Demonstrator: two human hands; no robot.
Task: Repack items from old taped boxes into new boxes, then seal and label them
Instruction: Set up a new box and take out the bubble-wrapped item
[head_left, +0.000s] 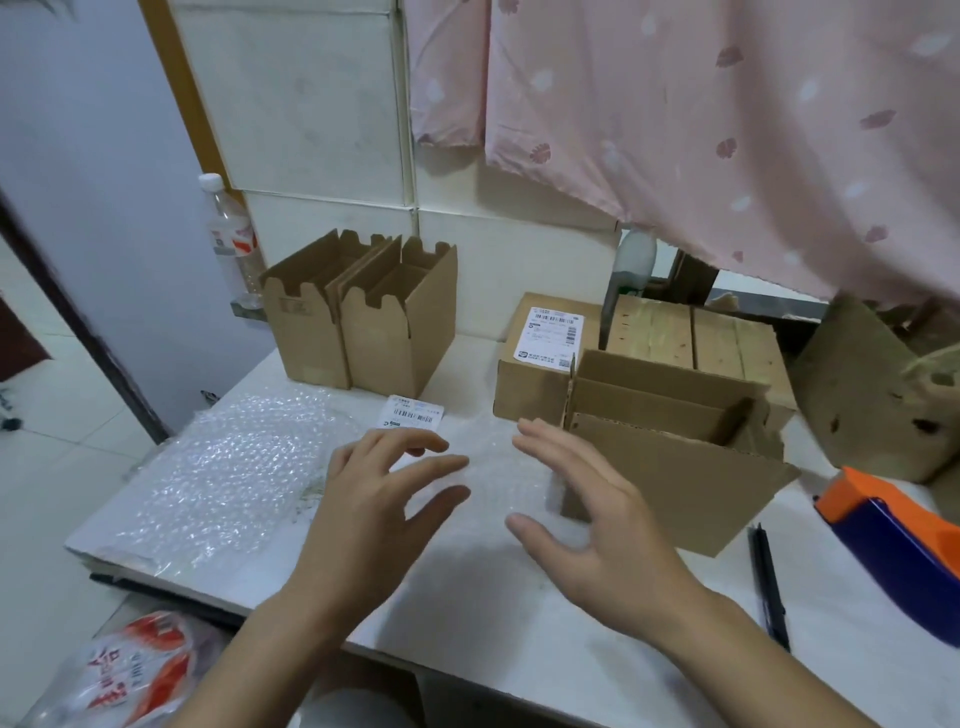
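Clear bubble wrap is seen as a small pale patch on the white table, directly between the two hands. It is too blurred for it to be told whether anything is bundled inside. The left hand is held just to its left and the right hand just to its right. Both are shown with fingers spread and palms turned inward, and nothing is gripped. The patch appears to be stretched across from one hand to the other, so it is flanked at its two ends and neither hand is markedly nearer. An inward closing of both hands is judged to be what the coming move calls for.

Just right of the right hand an opened cardboard box is tipped with its flaps spread, and a labelled box is set behind it. Two upright new boxes are placed at the back left. A larger bubble sheet is spread at the left, and a loose label is seen beyond the left fingers. A tape dispenser and a pen are laid at the right edge. A pink curtain is hung behind.
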